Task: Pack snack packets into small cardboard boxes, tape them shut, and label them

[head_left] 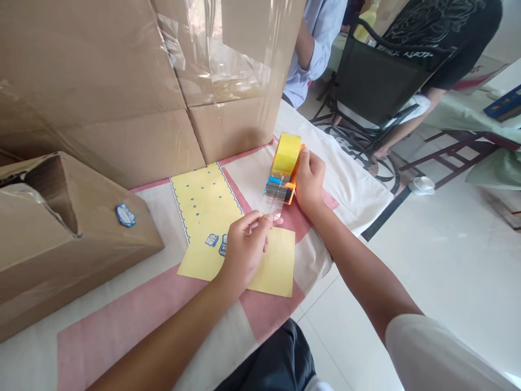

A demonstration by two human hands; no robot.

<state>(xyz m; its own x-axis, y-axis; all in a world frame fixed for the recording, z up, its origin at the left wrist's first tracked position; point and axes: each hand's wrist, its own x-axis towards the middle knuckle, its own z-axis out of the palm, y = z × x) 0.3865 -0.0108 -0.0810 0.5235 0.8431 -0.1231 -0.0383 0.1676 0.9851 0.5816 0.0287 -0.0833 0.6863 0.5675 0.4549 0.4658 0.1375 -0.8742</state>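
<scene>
My right hand (pixel 310 179) grips an orange tape dispenser (pixel 291 187) by its side, with a wide yellow roll of tape (pixel 287 152) on it. From the dispenser's cutting end a clear strip of tape (pixel 277 209) runs down to my left hand (pixel 247 247), whose thumb and fingers pinch its free end. Beneath the left hand lies a plain yellow sheet of paper (pixel 273 266). Behind it is another yellow sheet (pixel 203 190) with blue scalloped edges and small blue marks. Small blue-edged paper cutouts (pixel 211 239) rest beside my left hand, one partly covered by it.
Large taped cardboard boxes (pixel 101 70) stand along the back of the cloth-covered table (pixel 163 290). An opened cardboard box (pixel 101 239) with a blue-edged sticker is at the left. Beyond the table's right edge are a black chair (pixel 376 76) and two other people.
</scene>
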